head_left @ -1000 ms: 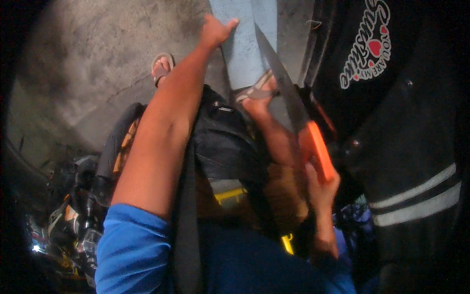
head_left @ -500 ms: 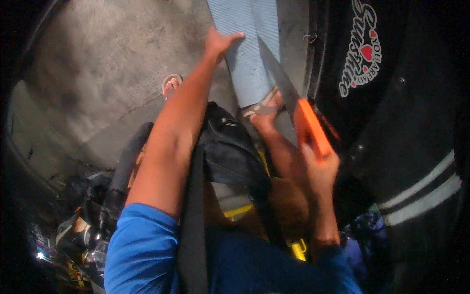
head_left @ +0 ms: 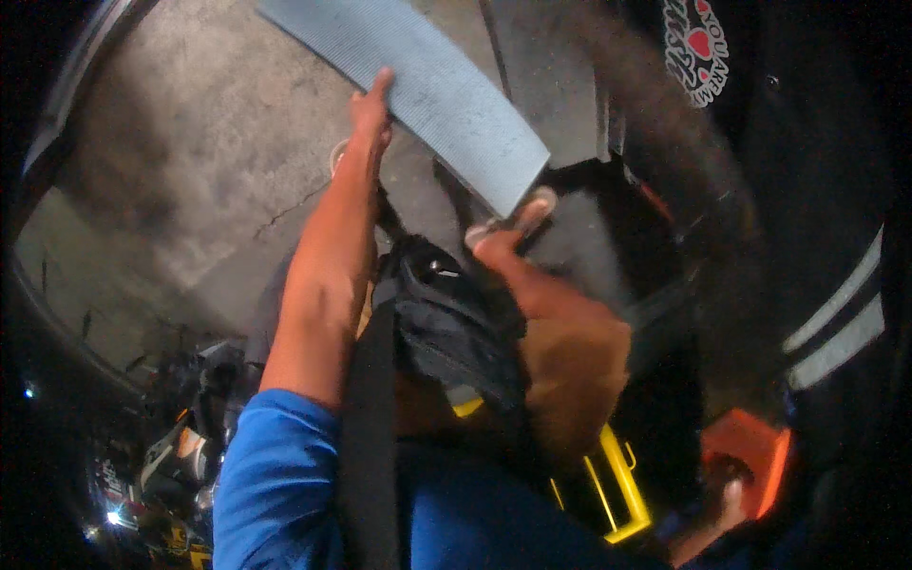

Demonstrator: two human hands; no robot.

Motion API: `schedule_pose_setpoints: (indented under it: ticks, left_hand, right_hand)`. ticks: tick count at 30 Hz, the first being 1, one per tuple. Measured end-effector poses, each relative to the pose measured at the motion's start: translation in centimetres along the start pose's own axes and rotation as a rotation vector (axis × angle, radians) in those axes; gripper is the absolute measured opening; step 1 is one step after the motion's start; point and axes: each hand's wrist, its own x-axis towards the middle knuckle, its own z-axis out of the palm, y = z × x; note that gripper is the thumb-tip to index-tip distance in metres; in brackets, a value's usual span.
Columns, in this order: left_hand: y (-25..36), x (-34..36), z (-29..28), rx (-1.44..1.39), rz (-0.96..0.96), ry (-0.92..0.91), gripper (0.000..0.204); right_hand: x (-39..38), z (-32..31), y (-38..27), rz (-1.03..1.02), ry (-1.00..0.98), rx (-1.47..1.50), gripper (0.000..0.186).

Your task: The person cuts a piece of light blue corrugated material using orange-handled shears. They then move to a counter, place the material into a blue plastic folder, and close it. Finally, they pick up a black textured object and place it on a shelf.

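Note:
A long grey-blue ribbed panel (head_left: 456, 104) lies slantwise, its near end close to my sandalled foot (head_left: 513, 228). My left hand (head_left: 370, 109) is closed on the panel's left edge, thumb on top; the fingers beneath are partly hidden. Low at the right, my right hand (head_left: 730, 508) grips the orange handle (head_left: 769, 470) of a handsaw, away from the panel. The saw's blade is smeared by motion and hard to make out.
Concrete floor (head_left: 209, 123) spreads to the left. A dark surface with a heart sticker (head_left: 698, 43) stands at the right. A yellow frame (head_left: 622, 484) is beside my right leg, and a black bag (head_left: 446, 304) hangs at my front. Cluttered gear (head_left: 180, 456) is at the lower left.
My right hand has carried the saw from beside the panel down to the lower right. The panel has swung, its near end moving right and its far end left, with my left hand on its edge.

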Motion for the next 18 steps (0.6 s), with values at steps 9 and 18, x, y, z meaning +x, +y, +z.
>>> schedule_pose_setpoints:
  ticks: [9, 18]
  left_hand:
    - [4.2, -3.4, -4.2, 0.68, -0.083, 0.551, 0.055]
    - [-4.2, -11.4, -5.7, 0.284, -0.085, 0.395, 0.05]
  right_hand:
    - [7.9, 2.5, 9.1, 0.028, -0.104, 0.52, 0.033]
    - [10.8, 4.3, 11.6, 0.042, -0.208, 0.541, 0.032]
